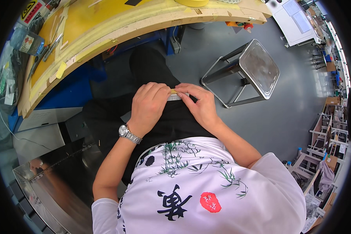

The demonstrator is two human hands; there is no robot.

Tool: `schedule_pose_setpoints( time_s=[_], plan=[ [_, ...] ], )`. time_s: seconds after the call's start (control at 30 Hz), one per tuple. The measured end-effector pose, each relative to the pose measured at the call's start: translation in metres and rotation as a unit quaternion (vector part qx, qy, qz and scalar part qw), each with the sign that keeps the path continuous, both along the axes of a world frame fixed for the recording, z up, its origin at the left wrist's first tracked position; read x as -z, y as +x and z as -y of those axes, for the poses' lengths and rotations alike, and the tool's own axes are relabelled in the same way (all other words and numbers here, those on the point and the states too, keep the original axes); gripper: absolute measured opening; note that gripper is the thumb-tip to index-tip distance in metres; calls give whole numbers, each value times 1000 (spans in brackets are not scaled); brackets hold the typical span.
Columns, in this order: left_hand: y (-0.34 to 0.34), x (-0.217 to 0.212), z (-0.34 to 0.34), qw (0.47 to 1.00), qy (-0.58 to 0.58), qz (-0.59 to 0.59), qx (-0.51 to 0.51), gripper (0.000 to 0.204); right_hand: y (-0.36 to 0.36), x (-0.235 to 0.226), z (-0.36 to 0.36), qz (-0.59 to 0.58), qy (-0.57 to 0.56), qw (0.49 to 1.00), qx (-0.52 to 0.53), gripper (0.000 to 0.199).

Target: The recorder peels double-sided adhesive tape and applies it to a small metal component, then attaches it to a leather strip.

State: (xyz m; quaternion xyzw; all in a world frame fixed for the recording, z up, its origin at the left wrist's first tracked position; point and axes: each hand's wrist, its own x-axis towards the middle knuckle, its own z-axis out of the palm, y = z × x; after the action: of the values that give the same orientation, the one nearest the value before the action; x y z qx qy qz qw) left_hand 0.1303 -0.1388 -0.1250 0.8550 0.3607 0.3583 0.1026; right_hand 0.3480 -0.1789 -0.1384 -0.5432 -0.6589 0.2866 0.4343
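yellowish, a small strip (173, 92) sits mid-frame, my right hand (201, 103) pinching one end, my left hand (149, 102) closed over the other, thumb hidden, seemingly to keep it steady above my black trousers (175, 123); a metal stool (260, 69) stands apart, upper right.

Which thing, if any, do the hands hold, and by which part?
A small pale strip, kind unclear: the right hand pinches near its right end; the left hand covers its left end, the exact grip hidden.
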Motion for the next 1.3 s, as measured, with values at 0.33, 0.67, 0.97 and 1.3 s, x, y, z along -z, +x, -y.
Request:
schedule_pose_setpoints(
  time_s=[0.33, 0.67, 0.97, 1.3],
  plan=[
    [-2, -1, 4, 999, -28, 24, 6, 20, -1, 0, 4, 7, 8, 1000, -1, 16],
    [-3, 3, -4, 999, -3, 28, 22, 17, 0, -5, 1, 5, 3, 1000, -9, 20],
    [5, -2, -4, 998, 8, 24, 52, 18, 1, -1, 8, 8, 4, 1000, -12, 23],
    [-5, -5, -3, 999, 32, 0, 33, 17, -4, -1, 6, 13, 22, 1000, 1, 19]
  ],
)
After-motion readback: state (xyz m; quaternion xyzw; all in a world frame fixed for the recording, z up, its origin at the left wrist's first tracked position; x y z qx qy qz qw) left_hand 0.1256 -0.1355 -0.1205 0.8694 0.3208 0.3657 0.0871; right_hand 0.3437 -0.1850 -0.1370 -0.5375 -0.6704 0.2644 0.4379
